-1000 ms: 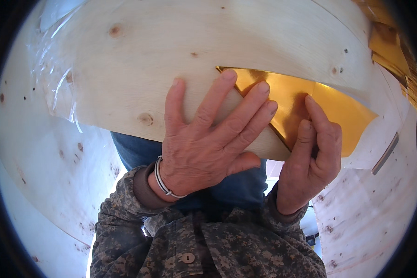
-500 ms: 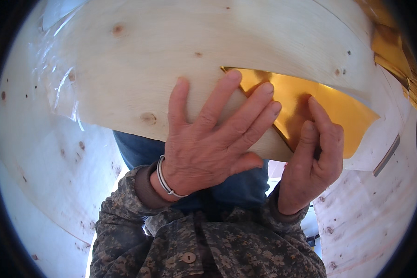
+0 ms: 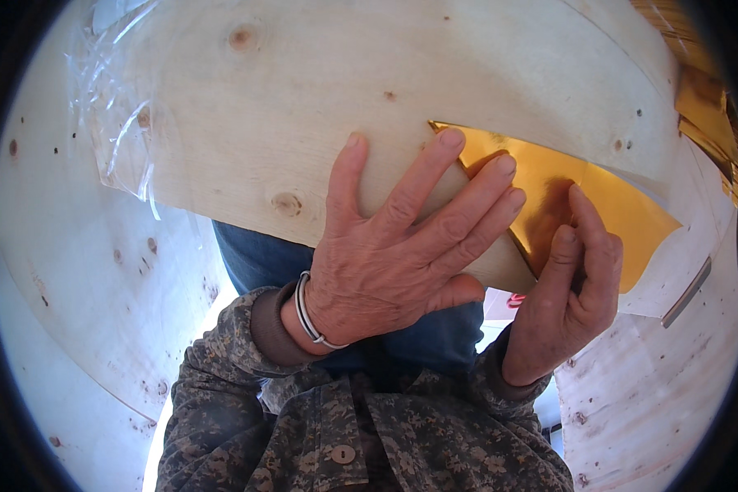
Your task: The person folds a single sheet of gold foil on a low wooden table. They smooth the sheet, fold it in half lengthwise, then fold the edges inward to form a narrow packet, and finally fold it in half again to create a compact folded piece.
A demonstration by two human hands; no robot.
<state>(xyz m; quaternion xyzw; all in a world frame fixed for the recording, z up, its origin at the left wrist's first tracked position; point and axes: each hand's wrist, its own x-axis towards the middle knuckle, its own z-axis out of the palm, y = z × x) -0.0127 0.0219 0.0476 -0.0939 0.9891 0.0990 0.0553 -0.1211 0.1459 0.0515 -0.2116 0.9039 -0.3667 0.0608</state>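
A shiny gold sheet, like foil or thin card, lies on a pale wooden board, its pointed corner toward my left hand. My left hand, with a white band at the wrist, is spread flat. Its longer fingers reach over the sheet's left edge, and the index finger rests on bare wood. My right hand is at the sheet's near edge. Its index finger stretches onto the gold surface, with the thumb a little apart below and the other fingers curled and partly hidden. No object shows between thumb and index finger.
Crumpled clear plastic lies at the board's left end. More gold sheets are piled at the far right. A narrow dark strip lies near the right side. Pale wooden surfaces flank my legs.
The whole view has shifted, so the board, gold sheet and both hands appear slightly farther right. Both hands keep nearly the same places on the sheet.
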